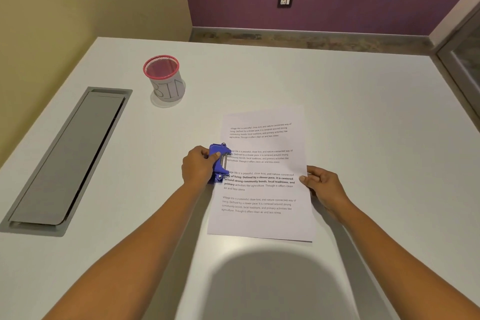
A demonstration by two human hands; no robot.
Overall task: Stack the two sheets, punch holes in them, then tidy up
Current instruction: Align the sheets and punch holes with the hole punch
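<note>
Left hand grips punch; right hand pinches sheets.

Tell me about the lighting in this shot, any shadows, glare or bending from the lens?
Head view: soft, even light, with no glare on the sheets; a broad dim shadow lies on the table below them; the wide lens slants and slightly bows the table's edges; the printed text and the blue punch are in sharp focus.
</note>
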